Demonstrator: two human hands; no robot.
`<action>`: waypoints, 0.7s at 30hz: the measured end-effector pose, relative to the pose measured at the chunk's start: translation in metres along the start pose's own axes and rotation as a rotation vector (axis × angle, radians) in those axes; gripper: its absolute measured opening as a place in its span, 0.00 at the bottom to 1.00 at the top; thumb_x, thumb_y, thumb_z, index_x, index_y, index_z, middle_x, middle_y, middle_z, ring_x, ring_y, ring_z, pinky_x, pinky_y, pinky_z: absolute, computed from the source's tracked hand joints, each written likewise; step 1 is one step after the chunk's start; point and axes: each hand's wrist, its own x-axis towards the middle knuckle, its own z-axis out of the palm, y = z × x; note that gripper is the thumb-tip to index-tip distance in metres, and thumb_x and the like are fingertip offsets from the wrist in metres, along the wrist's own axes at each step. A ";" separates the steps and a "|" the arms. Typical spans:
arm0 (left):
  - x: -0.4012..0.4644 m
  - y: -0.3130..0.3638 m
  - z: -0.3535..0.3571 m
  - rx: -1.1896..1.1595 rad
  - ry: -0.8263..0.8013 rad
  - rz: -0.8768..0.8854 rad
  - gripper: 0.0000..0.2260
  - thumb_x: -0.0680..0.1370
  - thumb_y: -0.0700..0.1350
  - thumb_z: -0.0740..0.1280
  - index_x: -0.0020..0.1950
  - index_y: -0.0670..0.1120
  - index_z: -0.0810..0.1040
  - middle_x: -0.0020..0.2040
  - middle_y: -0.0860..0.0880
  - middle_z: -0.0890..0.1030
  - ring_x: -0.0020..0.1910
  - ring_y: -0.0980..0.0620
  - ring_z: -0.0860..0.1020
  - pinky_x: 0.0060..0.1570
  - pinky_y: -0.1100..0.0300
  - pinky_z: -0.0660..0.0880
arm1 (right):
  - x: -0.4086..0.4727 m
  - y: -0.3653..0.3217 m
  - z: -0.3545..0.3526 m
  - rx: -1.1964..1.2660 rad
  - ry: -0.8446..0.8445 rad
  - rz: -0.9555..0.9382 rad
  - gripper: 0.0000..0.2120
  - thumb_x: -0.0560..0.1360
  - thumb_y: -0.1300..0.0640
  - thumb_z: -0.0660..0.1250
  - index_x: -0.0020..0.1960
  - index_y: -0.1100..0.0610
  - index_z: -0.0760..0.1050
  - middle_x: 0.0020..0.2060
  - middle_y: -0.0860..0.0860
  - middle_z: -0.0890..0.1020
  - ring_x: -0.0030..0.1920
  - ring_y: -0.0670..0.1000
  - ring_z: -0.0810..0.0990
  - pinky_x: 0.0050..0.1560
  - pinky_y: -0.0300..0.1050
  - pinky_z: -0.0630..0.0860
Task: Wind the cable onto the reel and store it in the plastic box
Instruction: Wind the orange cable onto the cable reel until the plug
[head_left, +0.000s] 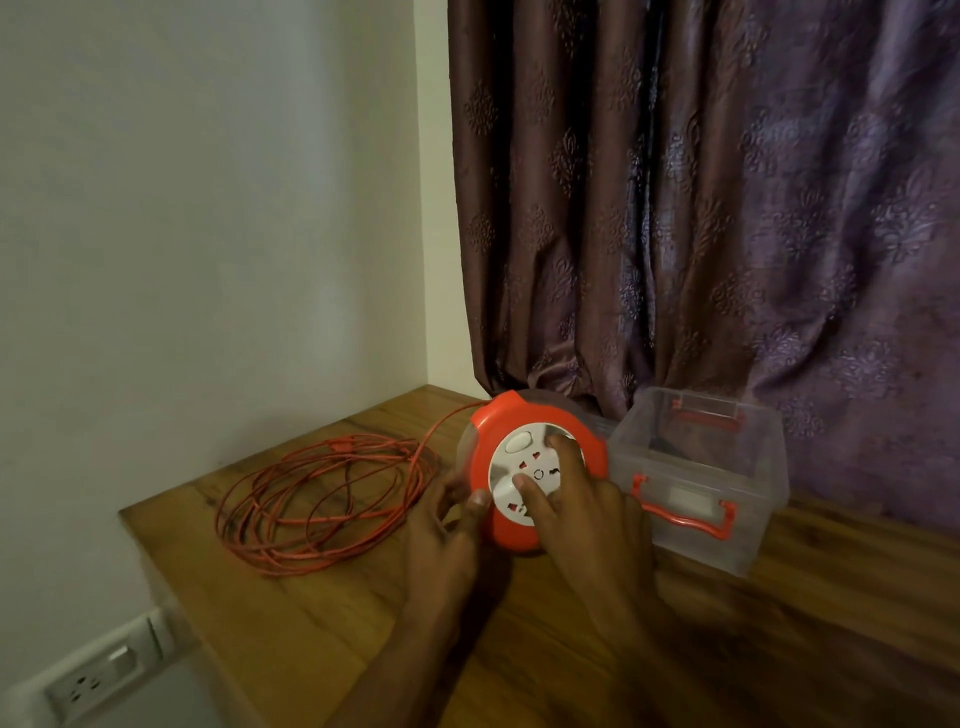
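Head view: an orange extension cord reel (535, 470) stands tilted on the wooden desk (571, 649), just beside a clear plastic box (698, 478); its thin orange cable (322, 504) lies in loose, springy loops to the left. The left hand (441, 540) grips the reel's rim with curled fingers, while the right hand (582, 514) presses straight fingers on the white socket face. The reel looks light, rigid and smooth, best steadied by the rim; the limp cable may tangle.

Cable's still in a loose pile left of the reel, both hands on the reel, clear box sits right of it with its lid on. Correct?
Not quite: the head view shows the clear box open, with no lid on it. The rest holds: the cable lies in a loose pile left of the reel, and the left hand and right hand are both on the reel.
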 end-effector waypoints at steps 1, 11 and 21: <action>0.001 -0.001 0.000 -0.012 0.013 -0.008 0.11 0.79 0.48 0.69 0.58 0.61 0.77 0.55 0.61 0.80 0.53 0.62 0.80 0.42 0.66 0.81 | 0.000 0.000 0.000 0.004 0.003 -0.052 0.28 0.77 0.37 0.55 0.73 0.44 0.54 0.64 0.49 0.76 0.58 0.55 0.78 0.52 0.49 0.75; 0.005 0.000 -0.010 -0.038 0.063 -0.099 0.14 0.79 0.49 0.69 0.64 0.57 0.76 0.66 0.50 0.79 0.61 0.46 0.80 0.54 0.42 0.81 | 0.001 0.005 0.012 -0.174 -0.157 -0.424 0.38 0.77 0.53 0.64 0.71 0.35 0.40 0.77 0.53 0.44 0.73 0.60 0.61 0.59 0.56 0.73; 0.007 0.002 -0.012 -0.003 0.037 -0.063 0.13 0.77 0.50 0.70 0.61 0.59 0.78 0.63 0.50 0.80 0.59 0.45 0.81 0.51 0.40 0.82 | 0.000 0.008 0.007 -0.110 -0.078 -0.334 0.32 0.77 0.50 0.62 0.73 0.34 0.47 0.74 0.53 0.54 0.70 0.58 0.66 0.56 0.52 0.76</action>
